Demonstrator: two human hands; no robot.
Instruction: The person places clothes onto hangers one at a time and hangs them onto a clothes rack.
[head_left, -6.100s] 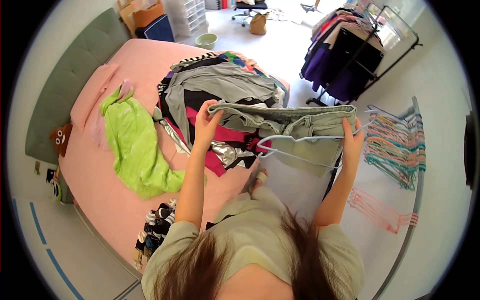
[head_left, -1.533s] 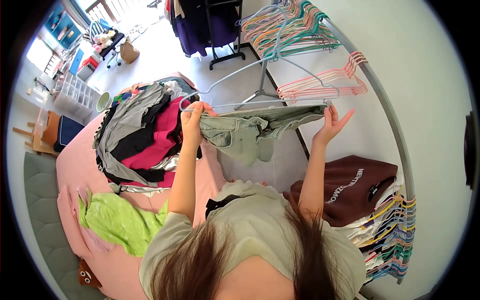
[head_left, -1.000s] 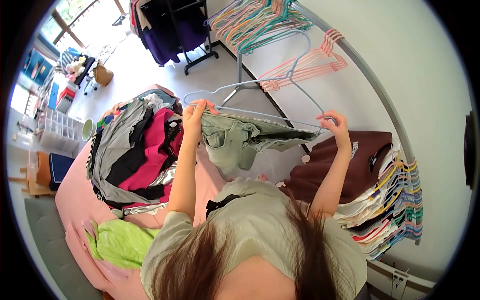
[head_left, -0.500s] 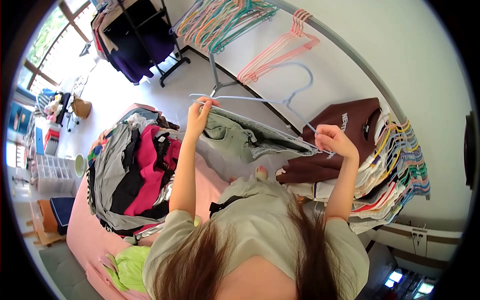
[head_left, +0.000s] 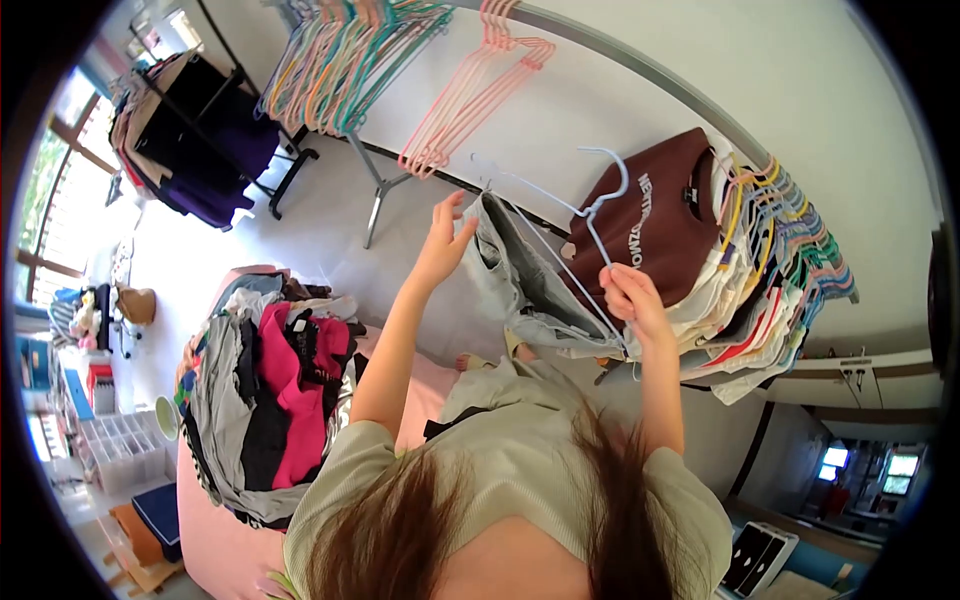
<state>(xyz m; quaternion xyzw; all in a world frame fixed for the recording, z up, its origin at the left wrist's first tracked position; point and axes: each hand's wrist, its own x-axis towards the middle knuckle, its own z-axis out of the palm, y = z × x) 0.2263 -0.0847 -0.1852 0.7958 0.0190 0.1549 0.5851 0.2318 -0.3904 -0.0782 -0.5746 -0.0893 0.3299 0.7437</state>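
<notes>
Free rail (head_left: 650, 64) between pink hangers (head_left: 465, 98) and sweatshirt (head_left: 645, 215)

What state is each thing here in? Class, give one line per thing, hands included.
Denim garment: tilted, waist gaping
Blue hanger: tilted, hook free
Right hand: closed on the blue hanger
Left hand: open, beside the denim garment
Pink hangers: bare, hanging
Multicoloured hangers: bare, hanging
Brown top: hanging, lettering showing
Dark clothes: hanging, bunched together
Clothes pile: heaped, unfolded

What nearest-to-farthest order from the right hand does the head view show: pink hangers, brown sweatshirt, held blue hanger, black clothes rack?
1. Blue hanger, in the right hand.
2. Brown sweatshirt, just beyond.
3. Pink hangers, upper middle.
4. Black clothes rack, upper left.
</notes>
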